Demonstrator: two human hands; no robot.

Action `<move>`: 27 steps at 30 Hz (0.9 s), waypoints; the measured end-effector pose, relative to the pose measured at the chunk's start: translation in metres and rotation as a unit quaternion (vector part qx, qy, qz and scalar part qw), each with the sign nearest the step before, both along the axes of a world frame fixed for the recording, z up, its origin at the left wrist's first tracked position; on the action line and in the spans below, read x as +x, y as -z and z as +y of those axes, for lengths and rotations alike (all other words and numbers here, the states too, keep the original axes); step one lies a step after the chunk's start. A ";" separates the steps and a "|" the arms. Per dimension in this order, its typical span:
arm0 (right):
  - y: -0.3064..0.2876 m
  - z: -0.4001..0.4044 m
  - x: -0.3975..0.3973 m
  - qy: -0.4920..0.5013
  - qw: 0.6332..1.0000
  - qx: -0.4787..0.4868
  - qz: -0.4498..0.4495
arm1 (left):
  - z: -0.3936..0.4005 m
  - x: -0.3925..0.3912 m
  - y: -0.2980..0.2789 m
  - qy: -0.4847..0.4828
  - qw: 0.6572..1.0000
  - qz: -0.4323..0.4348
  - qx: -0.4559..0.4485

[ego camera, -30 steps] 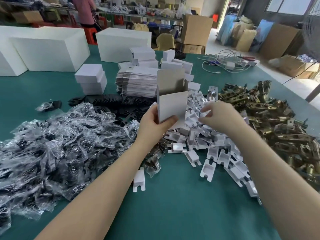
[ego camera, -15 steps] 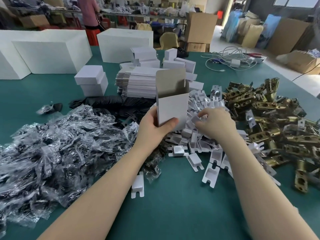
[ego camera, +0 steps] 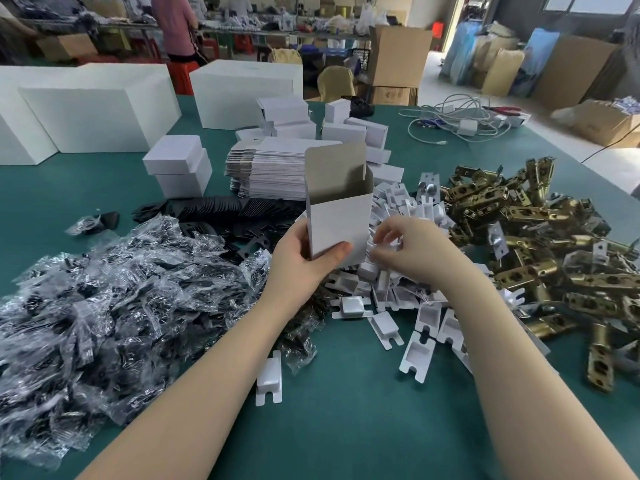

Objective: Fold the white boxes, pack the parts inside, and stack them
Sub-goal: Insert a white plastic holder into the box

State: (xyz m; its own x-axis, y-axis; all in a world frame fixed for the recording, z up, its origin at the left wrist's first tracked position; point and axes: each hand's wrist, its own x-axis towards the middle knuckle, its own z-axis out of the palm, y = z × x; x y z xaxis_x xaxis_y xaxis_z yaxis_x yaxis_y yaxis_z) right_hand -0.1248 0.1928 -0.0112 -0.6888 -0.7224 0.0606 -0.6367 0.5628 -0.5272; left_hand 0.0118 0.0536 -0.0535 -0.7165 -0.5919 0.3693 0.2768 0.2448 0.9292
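Note:
My left hand [ego camera: 304,261] grips a small white box [ego camera: 337,220] upright above the table, its top flap open and the inside showing. Just right of the box, my right hand [ego camera: 412,247] has its fingers curled in the pile of white plastic inserts [ego camera: 408,306]; whether it pinches one I cannot tell. A heap of brass latch parts [ego camera: 540,251] lies to the right. Clear bags with black parts [ego camera: 114,299] are piled at the left. Flat white box blanks [ego camera: 266,171] are stacked behind the held box.
Two folded small white boxes [ego camera: 178,168] stand stacked at the left rear, more [ego camera: 349,129] lie behind the blanks. Large white cartons [ego camera: 93,109] line the far edge. Black flat plates [ego camera: 214,209] and coiled cables [ego camera: 457,123] lie on the green table [ego camera: 346,427].
My right hand has drawn in from the far side of the insert pile towards the box, its fingers working among the inserts. The left hand keeps the box upright in much the same place.

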 end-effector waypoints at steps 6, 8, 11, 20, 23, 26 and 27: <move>0.004 0.000 -0.005 -0.018 1.000 0.008 0.006 | 0.000 0.000 -0.001 0.010 1.000 0.007 0.010; 0.006 0.000 -0.006 -0.019 1.000 0.015 0.006 | 0.000 0.001 -0.001 0.015 1.000 0.007 0.013; 0.005 0.003 -0.007 -0.018 1.000 0.005 -0.017 | 0.000 0.001 0.000 0.016 1.000 0.005 0.014; -0.033 0.008 0.010 0.022 0.973 -0.230 0.001 | 0.001 0.000 -0.002 0.022 0.999 -0.004 0.023; -0.060 0.011 0.029 -0.018 0.902 -0.431 0.014 | 0.001 0.000 -0.002 0.029 0.999 -0.003 0.030; -0.075 0.014 0.046 -0.106 0.864 -0.492 -0.016 | 0.002 0.001 -0.001 0.031 0.999 0.001 0.041; -0.076 0.013 0.049 -0.118 0.877 -0.465 -0.005 | 0.002 0.001 -0.001 0.034 0.998 0.003 0.047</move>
State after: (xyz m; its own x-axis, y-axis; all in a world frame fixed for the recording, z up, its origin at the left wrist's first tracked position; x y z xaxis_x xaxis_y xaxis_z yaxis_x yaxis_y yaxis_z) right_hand -0.0760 0.2055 0.0650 -0.5311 -0.4865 0.6937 -0.6699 -0.2602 -0.6953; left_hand 0.0126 0.0558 -0.0529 -0.7541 -0.5739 0.3195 0.2957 0.1377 0.9453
